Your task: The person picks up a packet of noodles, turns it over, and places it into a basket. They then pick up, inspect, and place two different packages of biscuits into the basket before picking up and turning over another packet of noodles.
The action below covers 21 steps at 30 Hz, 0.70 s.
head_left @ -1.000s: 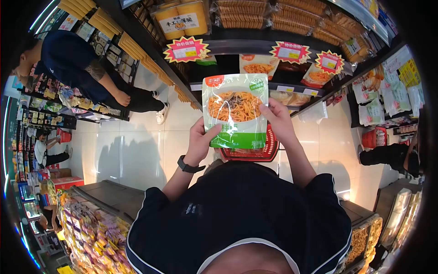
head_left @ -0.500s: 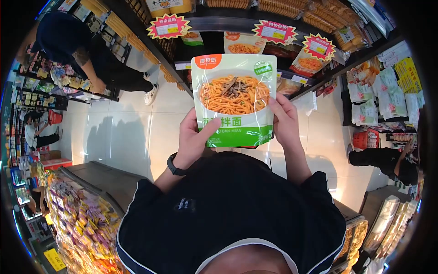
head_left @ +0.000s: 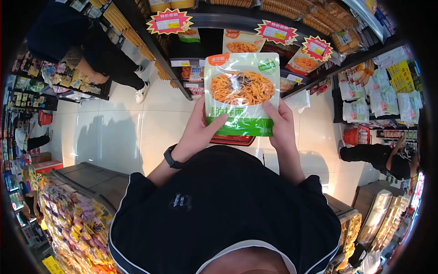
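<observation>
Hanging along the shelf edge (head_left: 223, 22) across the top of the frame: three red star price tags (head_left: 169, 21). Lying behind those tags: noodle packs (head_left: 240, 44) and rows of biscuits (head_left: 315, 10). Standing at the upper left beside another rack: a person in dark clothes (head_left: 59, 32). Crouching at the right edge: a second person (head_left: 372, 155), near a red basket (head_left: 351, 135). Filling the lower left: a bin of bright snack packets (head_left: 75, 219). Gleaming in between: white floor tiles (head_left: 114, 137).

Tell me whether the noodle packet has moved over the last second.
Yes. Against the shelf's star-shaped price tags the noodle packet has shifted right: its right edge now sits below the middle tag, previously clear of it.
</observation>
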### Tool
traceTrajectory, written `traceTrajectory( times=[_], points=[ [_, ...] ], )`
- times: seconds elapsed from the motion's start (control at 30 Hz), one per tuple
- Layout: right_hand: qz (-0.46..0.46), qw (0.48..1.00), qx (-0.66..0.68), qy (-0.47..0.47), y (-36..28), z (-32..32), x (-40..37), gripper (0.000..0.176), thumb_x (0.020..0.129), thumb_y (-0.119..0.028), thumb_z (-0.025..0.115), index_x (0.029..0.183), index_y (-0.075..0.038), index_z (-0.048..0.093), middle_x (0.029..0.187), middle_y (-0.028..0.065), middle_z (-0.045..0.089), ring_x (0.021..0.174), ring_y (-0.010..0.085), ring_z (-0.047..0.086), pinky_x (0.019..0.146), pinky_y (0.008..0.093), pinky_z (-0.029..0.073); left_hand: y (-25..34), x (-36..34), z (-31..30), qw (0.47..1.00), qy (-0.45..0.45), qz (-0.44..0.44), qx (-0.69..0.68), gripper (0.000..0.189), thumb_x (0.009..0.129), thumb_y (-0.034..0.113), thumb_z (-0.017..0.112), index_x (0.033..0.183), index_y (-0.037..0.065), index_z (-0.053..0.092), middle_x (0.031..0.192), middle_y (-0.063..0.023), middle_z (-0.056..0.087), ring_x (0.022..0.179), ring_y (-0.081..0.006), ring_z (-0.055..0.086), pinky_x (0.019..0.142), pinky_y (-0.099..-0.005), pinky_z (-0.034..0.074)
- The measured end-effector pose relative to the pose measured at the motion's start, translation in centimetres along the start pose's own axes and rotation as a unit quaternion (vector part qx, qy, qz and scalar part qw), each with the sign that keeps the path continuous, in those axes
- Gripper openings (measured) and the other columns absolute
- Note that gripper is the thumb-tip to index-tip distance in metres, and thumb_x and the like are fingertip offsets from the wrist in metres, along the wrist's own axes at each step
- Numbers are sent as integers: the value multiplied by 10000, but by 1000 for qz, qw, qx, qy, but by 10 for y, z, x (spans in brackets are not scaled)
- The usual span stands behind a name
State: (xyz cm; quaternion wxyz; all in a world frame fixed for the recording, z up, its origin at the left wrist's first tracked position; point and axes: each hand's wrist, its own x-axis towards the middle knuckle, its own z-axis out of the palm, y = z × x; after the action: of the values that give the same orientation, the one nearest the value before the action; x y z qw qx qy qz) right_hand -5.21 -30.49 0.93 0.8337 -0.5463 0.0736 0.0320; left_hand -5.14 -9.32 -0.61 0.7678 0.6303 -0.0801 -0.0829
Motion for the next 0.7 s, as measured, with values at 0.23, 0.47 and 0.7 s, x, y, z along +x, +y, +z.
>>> traceTrajectory(
  times=[0.23, 0.47, 0.7],
  points=[
    [-203, 889, -398, -101, -7, 67, -46, 341, 886, -127, 608, 1206, -13, 580, 1028, 185, 662, 872, 271, 671, 771, 352, 519, -27, 22, -14, 988, -25, 65, -134, 648, 1007, 363, 369, 1497, 44, 89, 1508, -158, 255, 1369, -264, 300, 1084, -383, 315],
    [-304, 748, -559, -191, 22, 87, -39, 596, 811, -258, 697, 1312, -17, 482, 1398, 204, 405, 1257, 382, 390, 1047, 453, 325, -18, 18, -24, 785, -149, -161, -580, 706, 972, 515, 332, 1488, 67, 154, 1482, -171, 295, 1342, -306, 349, 1093, -433, 346],
    [59, 995, -47, -58, 44, 82, -23, 532, 855, -70, 644, 1318, -4, 390, 1247, 148, 530, 1131, 235, 532, 967, 363, 432, -44, 6, -50, 702, -249, -166, -647, 600, 988, 442, 358, 1437, 49, 292, 1404, -165, 417, 1271, -292, 450, 1049, -442, 408]
  ],
)
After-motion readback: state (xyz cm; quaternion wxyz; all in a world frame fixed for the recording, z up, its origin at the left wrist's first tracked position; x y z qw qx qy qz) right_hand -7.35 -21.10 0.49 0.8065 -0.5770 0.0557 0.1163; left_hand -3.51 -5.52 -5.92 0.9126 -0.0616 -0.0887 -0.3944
